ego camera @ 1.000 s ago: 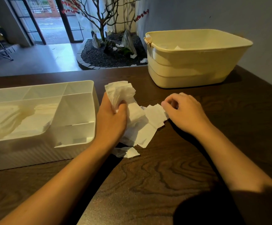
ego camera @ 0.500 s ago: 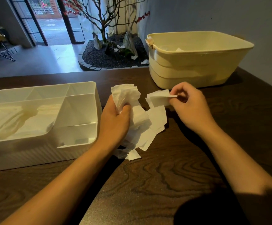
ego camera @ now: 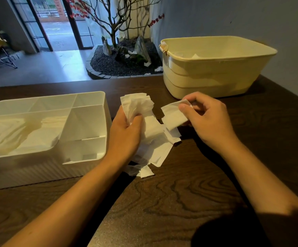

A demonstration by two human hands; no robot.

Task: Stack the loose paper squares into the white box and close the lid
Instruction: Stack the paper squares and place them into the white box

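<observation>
While left hand (ego camera: 126, 132) still grips the stack (ego camera: 137, 106), right hand (ego camera: 205, 118) has raised its pinched square (ego camera: 173, 114).

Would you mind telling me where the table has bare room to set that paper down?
Bare wood lies near the viewer, between the forearms, and right of the right hand below the cream tub. It is crowded between the white box and that hand, where loose paper squares lie.
</observation>
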